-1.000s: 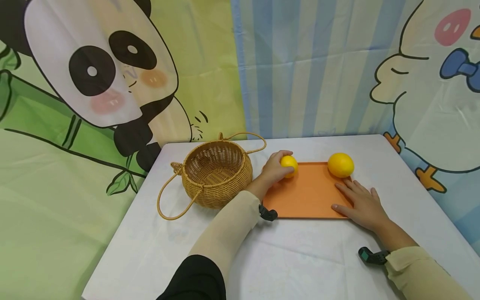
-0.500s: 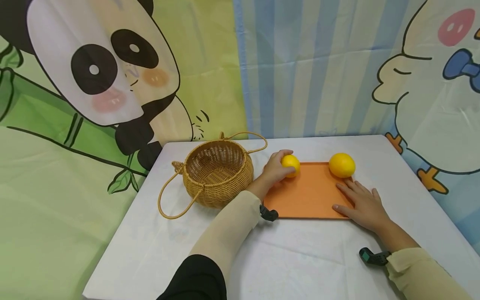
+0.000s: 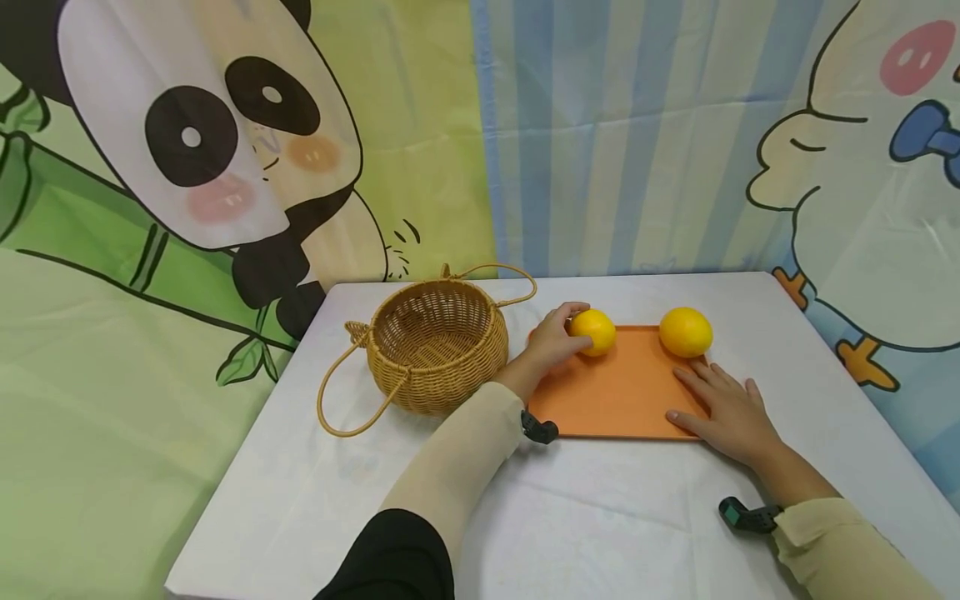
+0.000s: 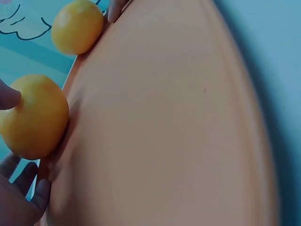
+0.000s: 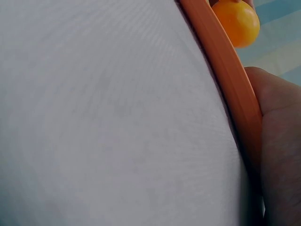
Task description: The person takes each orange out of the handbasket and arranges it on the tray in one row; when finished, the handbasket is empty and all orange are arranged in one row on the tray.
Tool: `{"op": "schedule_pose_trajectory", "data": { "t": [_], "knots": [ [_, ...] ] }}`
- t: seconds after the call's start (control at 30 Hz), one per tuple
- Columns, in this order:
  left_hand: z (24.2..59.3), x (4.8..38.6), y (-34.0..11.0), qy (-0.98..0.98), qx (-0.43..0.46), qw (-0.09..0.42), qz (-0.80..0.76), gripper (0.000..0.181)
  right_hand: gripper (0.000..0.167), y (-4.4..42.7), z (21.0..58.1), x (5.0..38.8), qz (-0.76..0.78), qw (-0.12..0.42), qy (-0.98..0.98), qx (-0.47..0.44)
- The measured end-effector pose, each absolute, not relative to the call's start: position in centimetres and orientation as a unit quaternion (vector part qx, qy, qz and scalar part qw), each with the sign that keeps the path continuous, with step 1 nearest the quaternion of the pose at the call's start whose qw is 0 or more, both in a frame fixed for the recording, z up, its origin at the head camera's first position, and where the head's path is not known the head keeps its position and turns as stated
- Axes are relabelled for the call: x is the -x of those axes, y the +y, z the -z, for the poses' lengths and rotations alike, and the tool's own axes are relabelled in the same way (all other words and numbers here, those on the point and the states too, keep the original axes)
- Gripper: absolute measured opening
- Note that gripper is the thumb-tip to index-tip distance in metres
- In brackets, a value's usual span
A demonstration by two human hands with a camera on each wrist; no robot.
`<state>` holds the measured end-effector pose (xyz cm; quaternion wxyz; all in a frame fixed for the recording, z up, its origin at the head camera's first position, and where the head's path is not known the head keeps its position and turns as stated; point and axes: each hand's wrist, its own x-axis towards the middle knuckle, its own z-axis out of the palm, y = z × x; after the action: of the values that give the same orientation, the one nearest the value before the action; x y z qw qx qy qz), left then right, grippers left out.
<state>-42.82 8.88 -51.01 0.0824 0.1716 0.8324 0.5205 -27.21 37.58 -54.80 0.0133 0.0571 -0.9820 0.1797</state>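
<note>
An orange tray (image 3: 622, 400) lies on the white table. Near its far left corner my left hand (image 3: 551, 340) is spread around a yellow, lemon-like fruit (image 3: 597, 333). In the left wrist view the thumb (image 4: 8, 96) overlaps this left fruit (image 4: 35, 122), while the other fingers (image 4: 26, 179) lie just below it, seemingly apart. A second yellow fruit (image 3: 686, 332) sits at the tray's far right corner. My right hand (image 3: 731, 412) rests with spread fingers on the tray's right edge. The right wrist view shows its thumb (image 5: 270, 92) against the tray rim (image 5: 230, 80).
A wicker basket (image 3: 442, 358) stands left of the tray, its two handles folded outward; no fruit shows inside. White cloth (image 3: 600, 517) covers the table. Behind it hangs a curtain (image 3: 600, 150) with cartoon animals and stripes.
The left fruit has shifted slightly right, out from between the left hand's fingers, and more of it shows. My right hand and the other fruit keep their places.
</note>
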Motion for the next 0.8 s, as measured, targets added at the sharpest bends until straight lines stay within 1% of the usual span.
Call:
{"op": "schedule_pose_trajectory", "data": {
  "t": [0.43,0.8],
  "knots": [
    [51.1,42.78,8.98,0.83,-0.167,0.085,-0.525,0.064,0.091,37.67,54.96,27.13,-0.177,0.019,-0.982,-0.06],
    [51.24,42.93,9.02,0.826,-0.172,0.085,-0.53,0.071,0.092,37.58,54.89,27.12,-0.178,0.019,-0.982,-0.058]
  ]
}}
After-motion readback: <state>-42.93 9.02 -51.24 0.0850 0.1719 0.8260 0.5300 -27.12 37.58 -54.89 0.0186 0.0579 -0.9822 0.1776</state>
